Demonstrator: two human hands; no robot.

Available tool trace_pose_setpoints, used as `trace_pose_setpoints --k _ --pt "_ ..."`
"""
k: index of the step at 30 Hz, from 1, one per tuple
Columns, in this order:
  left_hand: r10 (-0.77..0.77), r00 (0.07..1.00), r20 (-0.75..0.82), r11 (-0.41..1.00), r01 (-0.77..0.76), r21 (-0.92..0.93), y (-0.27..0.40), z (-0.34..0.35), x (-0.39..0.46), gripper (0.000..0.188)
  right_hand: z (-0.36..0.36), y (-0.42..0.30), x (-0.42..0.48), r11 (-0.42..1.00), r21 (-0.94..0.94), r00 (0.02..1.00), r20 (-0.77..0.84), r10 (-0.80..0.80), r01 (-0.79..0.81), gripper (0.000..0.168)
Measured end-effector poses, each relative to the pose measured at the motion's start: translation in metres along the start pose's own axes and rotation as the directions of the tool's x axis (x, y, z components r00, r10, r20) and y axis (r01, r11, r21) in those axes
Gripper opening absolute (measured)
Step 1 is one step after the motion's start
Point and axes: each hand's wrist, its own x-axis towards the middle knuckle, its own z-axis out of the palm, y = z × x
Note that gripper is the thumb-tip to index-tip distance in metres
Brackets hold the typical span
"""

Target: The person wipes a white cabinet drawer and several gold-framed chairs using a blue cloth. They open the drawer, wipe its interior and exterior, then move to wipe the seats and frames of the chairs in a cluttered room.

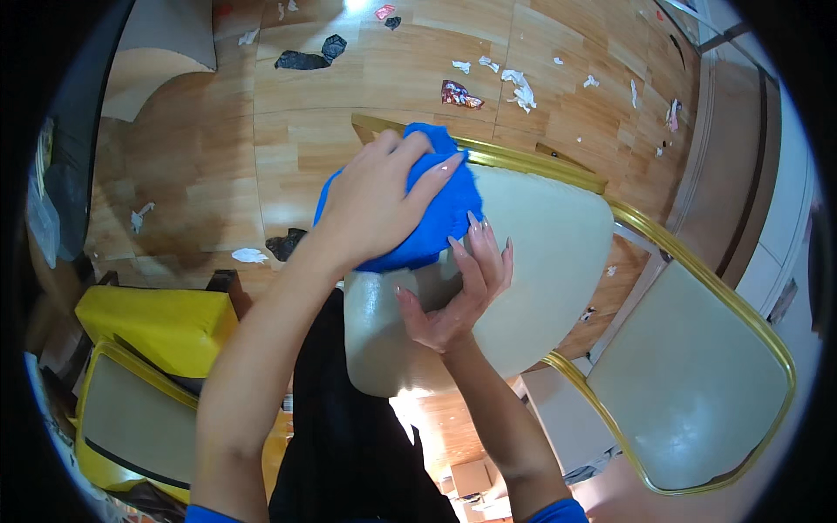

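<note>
A gold-framed chair with a cream padded seat [549,261] stands right in front of me, its padded backrest [700,386] to the right. My left hand [376,196] grips a bunched blue cloth [451,196] at the seat's left front corner, near the gold rail [523,163]. Part of the cloth lies hidden beneath that hand. Just below it, my right hand [464,287] hovers over or rests on the seat with its fingers apart. Its fingertips are at the cloth's lower edge; whether they touch it, I cannot tell.
A yellow padded seat [157,320] and a gold-framed backrest [144,412] are at lower left. Crumpled tissues [520,90], a shiny red wrapper [460,95] and black plastic scraps [304,60] litter the wood-look floor [314,157]. A cardboard box [471,477] sits behind.
</note>
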Motion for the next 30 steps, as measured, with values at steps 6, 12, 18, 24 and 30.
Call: trace_pose_setpoints --k 6,12,18,24,30 --pt "-0.367 0.817 0.444 0.661 0.565 -0.494 -0.013 -0.005 0.036 0.048 0.004 0.006 -0.001 0.999 -0.046 1.000 0.004 0.006 -0.005 0.071" --pt "0.143 0.804 0.578 -0.341 0.588 -0.733 -0.090 0.024 -0.005 0.049 0.009 0.004 0.000 0.999 -0.051 1.000 0.014 0.018 -0.017 0.076" --pt "-0.429 0.735 0.524 -0.107 0.535 -0.838 -0.037 0.015 -0.058 0.063 0.006 0.013 -0.004 0.996 -0.091 1.000 0.021 -0.008 0.009 0.079" --pt "-0.376 0.715 0.590 0.068 0.656 -0.751 -0.039 -0.001 -0.016 0.059 0.006 0.011 -0.002 0.991 -0.129 0.996 0.087 -0.015 0.026 0.077" --pt "-0.228 0.765 0.603 0.201 0.643 -0.739 -0.035 -0.005 0.019 0.049 0.011 0.009 -0.003 0.983 -0.179 0.996 0.089 -0.030 0.046 0.078"
